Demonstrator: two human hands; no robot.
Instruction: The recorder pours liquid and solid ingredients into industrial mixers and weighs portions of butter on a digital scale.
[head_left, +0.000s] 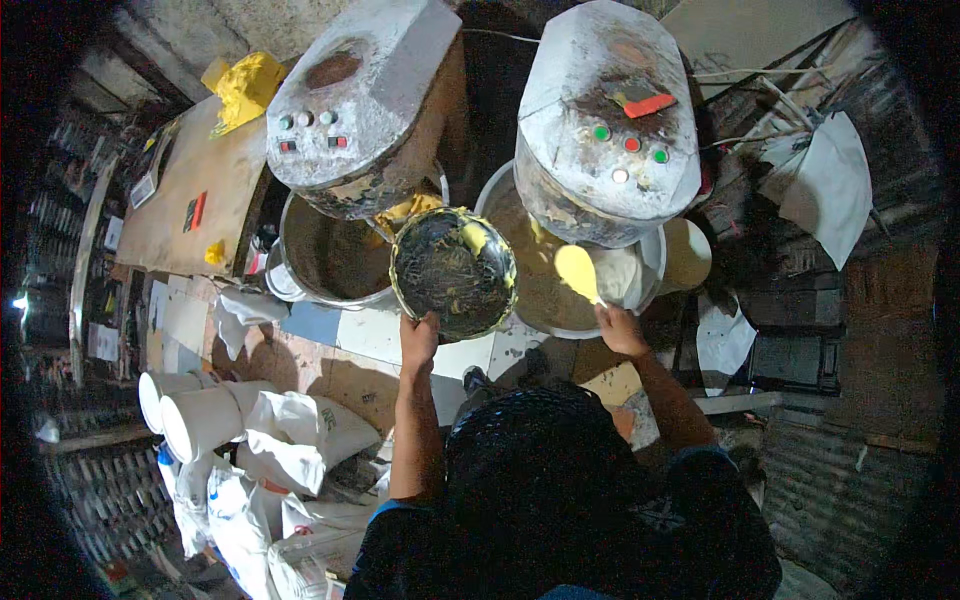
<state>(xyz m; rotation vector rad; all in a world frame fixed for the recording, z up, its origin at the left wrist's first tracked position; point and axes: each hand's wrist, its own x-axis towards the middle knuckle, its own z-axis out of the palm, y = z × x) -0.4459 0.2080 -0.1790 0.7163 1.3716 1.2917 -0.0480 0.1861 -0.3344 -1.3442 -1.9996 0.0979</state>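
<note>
My left hand (418, 341) grips the near rim of a round black basin (442, 274), its inside and edge smeared with yellow paste. My right hand (622, 331) holds the handle of a paddle-shaped scraper or spoon (576, 271), whose blade is coated in yellow. The blade is over a large metal mixing bowl (501, 187), under the right-hand machine (600, 157). Whitish material (621, 274) shows in that bowl's right side. To the left stands a second metal bowl (330, 262), partly hidden by the basin.
A second machine (352, 97) overhangs the left bowl. On the wooden table (180, 165) sit a yellow mass (246, 88) and a red-and-black object (196, 211). White buckets (196, 421) and several white sacks (240, 510) crowd the lower left. A pale container (686, 255) stands beside the right bowl.
</note>
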